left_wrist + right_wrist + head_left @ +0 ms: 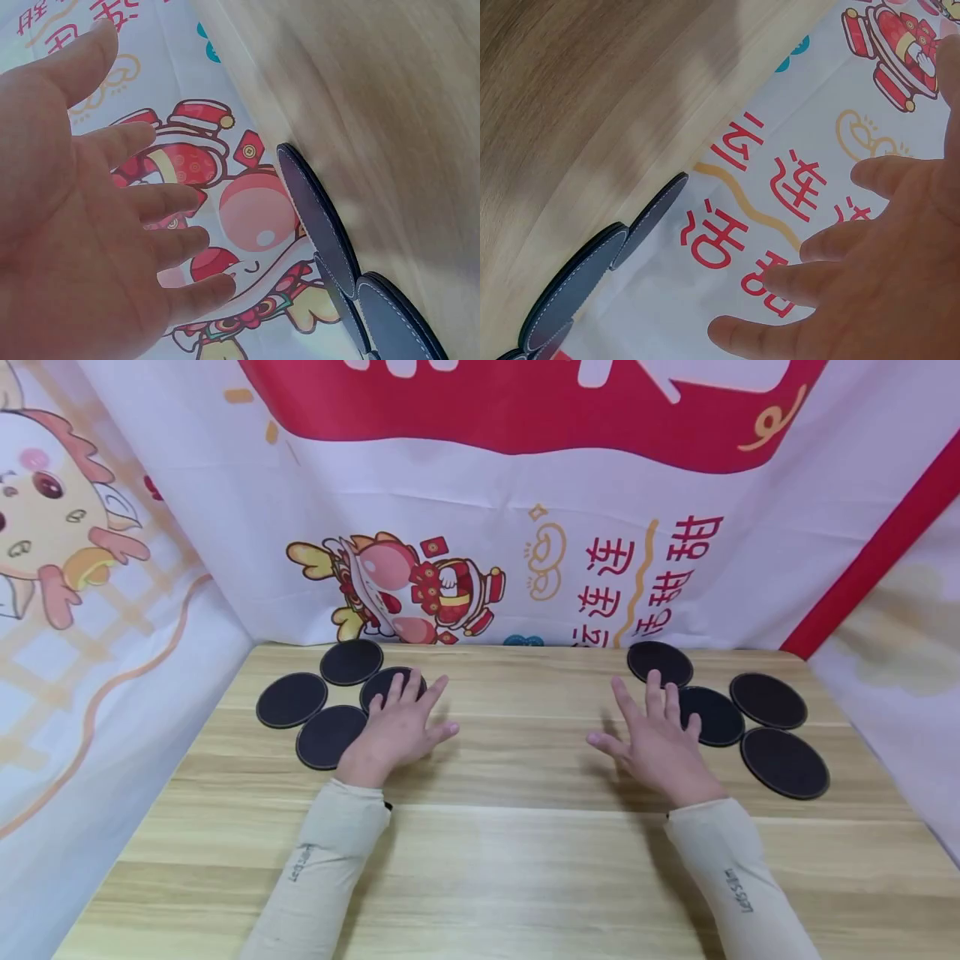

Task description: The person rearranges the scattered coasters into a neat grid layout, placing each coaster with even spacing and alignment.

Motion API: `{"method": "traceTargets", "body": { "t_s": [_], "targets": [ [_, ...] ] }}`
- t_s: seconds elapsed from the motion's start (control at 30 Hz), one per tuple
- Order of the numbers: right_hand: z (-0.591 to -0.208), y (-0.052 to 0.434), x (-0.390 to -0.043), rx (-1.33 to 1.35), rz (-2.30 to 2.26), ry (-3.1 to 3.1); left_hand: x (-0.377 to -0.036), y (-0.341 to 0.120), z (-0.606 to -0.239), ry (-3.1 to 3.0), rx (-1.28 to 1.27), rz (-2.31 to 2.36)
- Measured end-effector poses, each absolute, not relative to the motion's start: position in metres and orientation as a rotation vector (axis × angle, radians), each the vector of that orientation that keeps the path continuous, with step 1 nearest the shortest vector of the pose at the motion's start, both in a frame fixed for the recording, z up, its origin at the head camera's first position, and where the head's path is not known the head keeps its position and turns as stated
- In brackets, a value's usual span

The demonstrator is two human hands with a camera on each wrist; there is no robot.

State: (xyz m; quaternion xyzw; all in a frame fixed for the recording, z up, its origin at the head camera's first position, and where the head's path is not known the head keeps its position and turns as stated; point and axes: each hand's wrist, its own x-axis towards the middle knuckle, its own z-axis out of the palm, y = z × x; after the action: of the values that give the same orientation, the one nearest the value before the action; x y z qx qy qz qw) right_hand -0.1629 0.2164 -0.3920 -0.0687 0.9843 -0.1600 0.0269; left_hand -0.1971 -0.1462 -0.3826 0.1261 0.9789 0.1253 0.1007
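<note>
Both hands hover over the table with fingers spread and nothing held. My left hand (397, 727) overlaps the inner disc of a group of black round coasters in the head view; a coaster (332, 737) lies just left of the wrist. My right hand (660, 743) is beside a second group, its fingers over the edge of a black coaster (712, 716). In the left wrist view the palm shows bare, and a stitched-edge coaster (319, 217) lies off to the right. The right wrist view has the palm apart from a coaster (574, 289) at lower left.
More coasters lie in the left group (292, 700) and the right group (785, 762). Behind the wooden table (495, 877) hangs a white and red printed cloth (480, 485), with another printed cloth (90, 652) along the left side.
</note>
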Motion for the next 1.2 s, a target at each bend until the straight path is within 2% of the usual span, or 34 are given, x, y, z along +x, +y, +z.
{"method": "traceTargets", "body": {
  "t_s": [0.33,0.67,0.97,1.2],
  "targets": [
    [-0.394,0.217,-0.163,-0.223,-0.488,3.021,-0.199,-0.154,-0.388,2.816,0.206,0.365],
    [-0.390,0.218,-0.168,-0.236,-0.484,3.013,-0.201,-0.156,-0.392,2.804,0.182,0.349],
    [-0.405,0.238,-0.199,-0.152,-0.543,2.924,-0.199,-0.153,-0.389,2.808,0.221,0.356],
    [-0.412,0.247,-0.222,-0.121,-0.538,2.894,-0.193,-0.134,-0.392,2.831,0.320,0.335]
  ]
}}
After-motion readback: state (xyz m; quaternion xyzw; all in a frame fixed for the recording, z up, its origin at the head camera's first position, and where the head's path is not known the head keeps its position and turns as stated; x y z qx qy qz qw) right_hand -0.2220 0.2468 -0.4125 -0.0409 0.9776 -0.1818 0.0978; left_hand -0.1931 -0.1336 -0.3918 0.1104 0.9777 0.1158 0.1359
